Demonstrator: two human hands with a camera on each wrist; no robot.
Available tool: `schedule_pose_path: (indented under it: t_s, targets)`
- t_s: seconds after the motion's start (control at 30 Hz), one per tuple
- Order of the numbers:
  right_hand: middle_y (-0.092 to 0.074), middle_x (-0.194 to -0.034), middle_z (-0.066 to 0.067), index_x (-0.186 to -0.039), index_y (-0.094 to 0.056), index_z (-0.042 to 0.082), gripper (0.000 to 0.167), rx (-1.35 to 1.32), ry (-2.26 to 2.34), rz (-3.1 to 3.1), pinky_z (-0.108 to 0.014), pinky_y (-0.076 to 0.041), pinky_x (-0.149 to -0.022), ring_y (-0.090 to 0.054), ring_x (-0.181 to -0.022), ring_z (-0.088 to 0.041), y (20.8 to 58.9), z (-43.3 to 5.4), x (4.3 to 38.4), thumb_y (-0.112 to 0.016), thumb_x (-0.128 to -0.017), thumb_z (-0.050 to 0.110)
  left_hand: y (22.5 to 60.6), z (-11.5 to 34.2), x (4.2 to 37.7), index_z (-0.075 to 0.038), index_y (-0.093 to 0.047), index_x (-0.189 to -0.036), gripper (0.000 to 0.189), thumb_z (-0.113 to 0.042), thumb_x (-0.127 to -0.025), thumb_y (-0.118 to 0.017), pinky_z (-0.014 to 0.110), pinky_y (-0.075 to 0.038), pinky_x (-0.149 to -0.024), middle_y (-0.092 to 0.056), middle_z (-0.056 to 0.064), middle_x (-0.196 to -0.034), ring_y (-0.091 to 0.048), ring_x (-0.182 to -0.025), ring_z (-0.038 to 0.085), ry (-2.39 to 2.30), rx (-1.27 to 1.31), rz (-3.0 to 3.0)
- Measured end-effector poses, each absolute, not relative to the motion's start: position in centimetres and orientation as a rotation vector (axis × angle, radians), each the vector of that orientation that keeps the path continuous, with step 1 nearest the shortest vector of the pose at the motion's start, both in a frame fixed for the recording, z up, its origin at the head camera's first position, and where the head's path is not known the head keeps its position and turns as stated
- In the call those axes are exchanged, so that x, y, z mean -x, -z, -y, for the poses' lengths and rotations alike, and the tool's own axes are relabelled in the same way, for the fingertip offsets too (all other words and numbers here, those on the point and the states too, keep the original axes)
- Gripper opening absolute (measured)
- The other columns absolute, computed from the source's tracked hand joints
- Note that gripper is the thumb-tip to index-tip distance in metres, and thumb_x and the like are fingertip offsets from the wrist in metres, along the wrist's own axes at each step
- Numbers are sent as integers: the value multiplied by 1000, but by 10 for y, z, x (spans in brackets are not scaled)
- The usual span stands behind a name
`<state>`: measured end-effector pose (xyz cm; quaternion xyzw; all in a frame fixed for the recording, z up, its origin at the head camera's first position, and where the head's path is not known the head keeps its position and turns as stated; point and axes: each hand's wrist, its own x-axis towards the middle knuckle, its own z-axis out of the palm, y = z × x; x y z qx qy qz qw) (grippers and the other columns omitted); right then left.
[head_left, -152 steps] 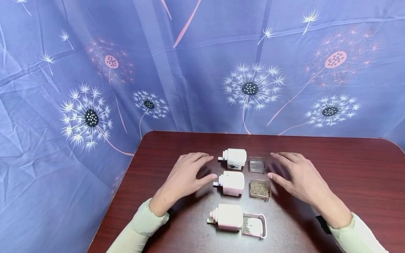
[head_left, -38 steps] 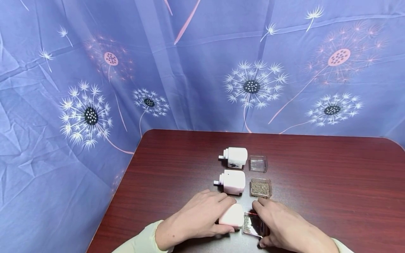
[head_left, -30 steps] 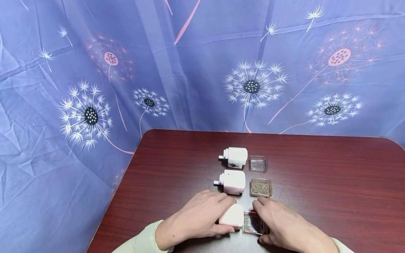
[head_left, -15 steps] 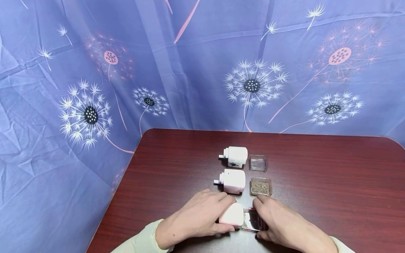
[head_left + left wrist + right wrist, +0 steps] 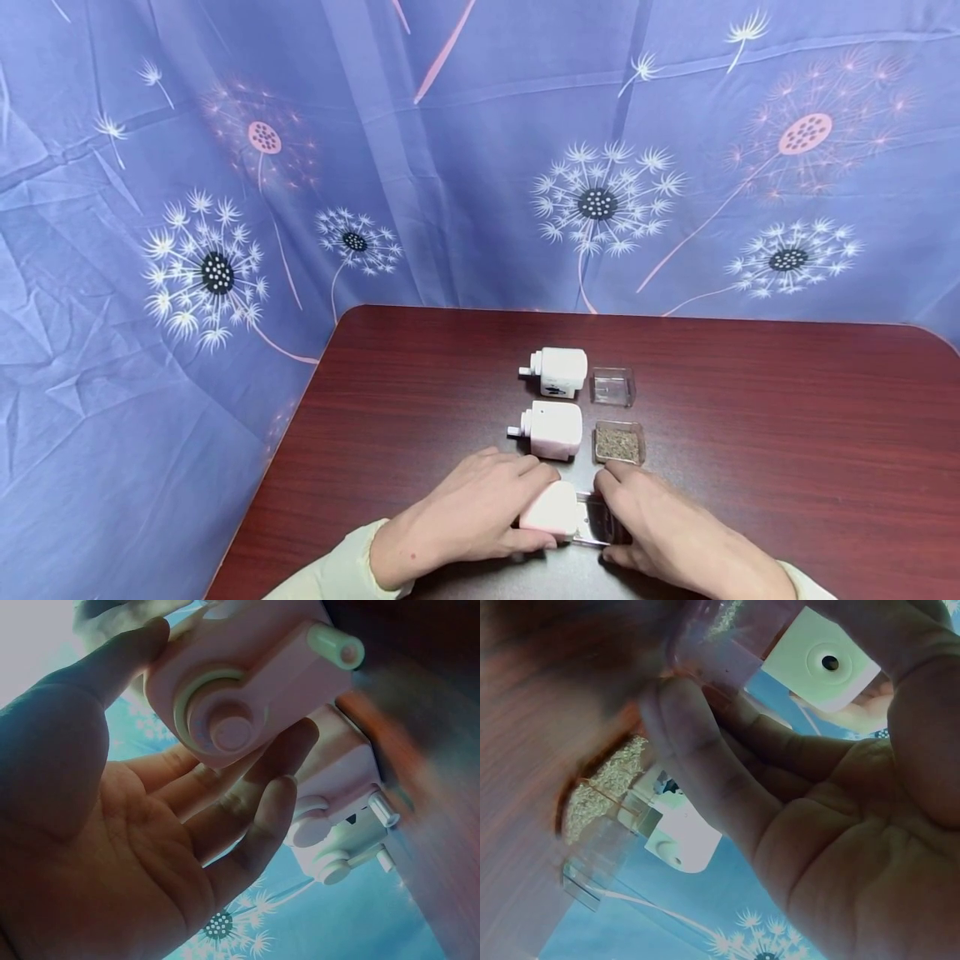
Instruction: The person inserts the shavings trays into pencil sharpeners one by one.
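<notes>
A pale-pink, boxy plastic crank device (image 5: 551, 510) is gripped by the left hand (image 5: 468, 521); beside it, a clear rectangular plastic tray (image 5: 596, 521) is pinched by the right hand (image 5: 663, 525). Tray insertion is apparently in hand; a level push seems required.

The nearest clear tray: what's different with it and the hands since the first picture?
The left hand came over to hold the nearest sharpener, and the right hand came over to grip its clear tray. The tray slid slightly up the picture and leftward, toward the sharpener. The middle sharpener, back sharpener, middle tray and back tray stayed put.
</notes>
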<state>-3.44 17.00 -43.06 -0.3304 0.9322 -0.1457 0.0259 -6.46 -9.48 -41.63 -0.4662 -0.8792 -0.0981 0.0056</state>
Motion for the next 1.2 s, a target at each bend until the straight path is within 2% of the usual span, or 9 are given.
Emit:
schedule_pose_path:
  t_s: [0.3, 0.7, 1.03, 1.2]
  targets:
    - [-49, -86, 9, -94, -59, 11, 53, 1057, 417, -2918, -27, -48, -58, -48, -70, -3, 434, -165, 37, -99, -67, 32, 416, 96, 65, -25, -64, -125, 52, -61, -89, -78, 25, -50, -79, -65, -15, -102, -61, -89, 2, 304, 1469, 2756]
    - [-46, -88, 9, -97, -59, 12, 49, 1052, 495, -2884, -25, -42, -62, -41, -72, -4, 433, -164, 34, -96, -73, 32, 416, 96, 64, -25, -64, -124, 52, -60, -89, -79, 27, -51, -84, -64, -15, -101, -62, -90, 1, 310, 1466, 2761]
    - [-49, -91, 8, -98, -60, 11, 48, 1051, 532, -2897, -26, -47, -63, -46, -74, -3, 437, -159, 33, -95, -74, 33, 417, 96, 65, -25, -65, -123, 52, -61, -88, -79, 27, -51, -83, -64, -16, -100, -62, -88, 0, 321, 1467, 2750]
    - [-53, -96, 7, -102, -61, 13, 46, 1039, 557, -2892, -30, -52, -68, -52, -80, -5, 438, -158, 33, -94, -76, 33, 417, 96, 65, -25, -65, -123, 53, -61, -87, -79, 27, -51, -82, -66, -16, -100, -62, -88, 0, 317, 1466, 2741]
